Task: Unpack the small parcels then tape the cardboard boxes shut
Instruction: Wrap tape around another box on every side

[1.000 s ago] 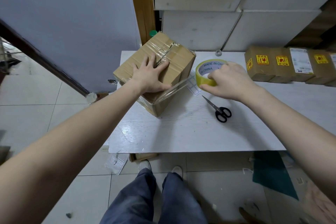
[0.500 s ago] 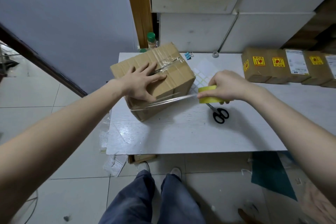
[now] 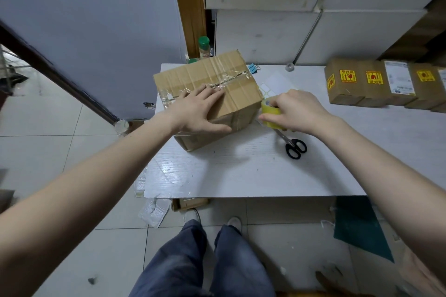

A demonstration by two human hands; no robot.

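Your left hand (image 3: 201, 109) presses flat, fingers spread, on the box (image 3: 212, 94). Your right hand (image 3: 295, 111) grips the tape roll (image 3: 270, 113), touching the box's right side.

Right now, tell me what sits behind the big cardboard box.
Behind the cardboard box a green-capped bottle stands, its lower part hidden by the box. A blue binder clip shows at the box's far right corner. Anything lower behind the box is covered.
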